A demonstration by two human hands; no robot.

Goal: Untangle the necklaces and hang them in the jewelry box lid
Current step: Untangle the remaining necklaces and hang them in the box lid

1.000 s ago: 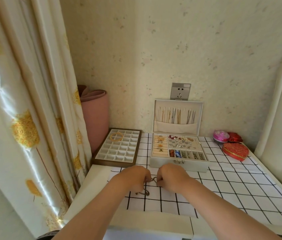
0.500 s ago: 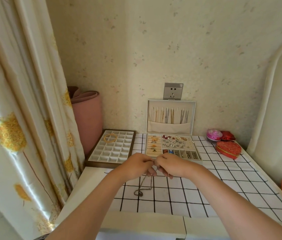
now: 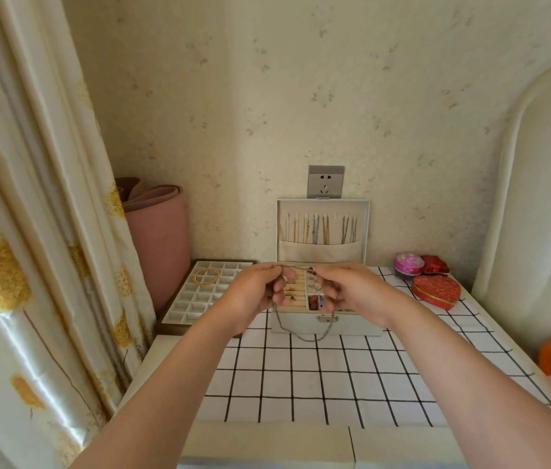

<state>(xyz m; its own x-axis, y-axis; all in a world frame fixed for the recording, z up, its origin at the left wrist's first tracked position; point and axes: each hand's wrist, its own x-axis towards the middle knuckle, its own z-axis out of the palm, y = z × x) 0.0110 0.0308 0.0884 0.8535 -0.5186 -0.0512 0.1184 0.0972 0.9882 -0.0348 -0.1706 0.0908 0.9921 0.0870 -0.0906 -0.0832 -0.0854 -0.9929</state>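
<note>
Where it lay tangled before, necklace [image 3: 301, 328] aloft between hands [image 3: 304, 292].

Premises: a domestic bedroom corner. Evidence: floral wallpaper [image 3: 301, 96] on the back wall with a grey wall socket [image 3: 325, 181] set in it, beyond the fingers [image 3: 287, 275]. A satin floral curtain [image 3: 30, 231] hangs to their left, and a rolled pink mat [image 3: 159, 238] stands in the corner beside it. To their right rises a padded cream headboard [image 3: 538, 198]. Below them lies a small table under a white grid-patterned cloth [image 3: 318, 384].
</note>
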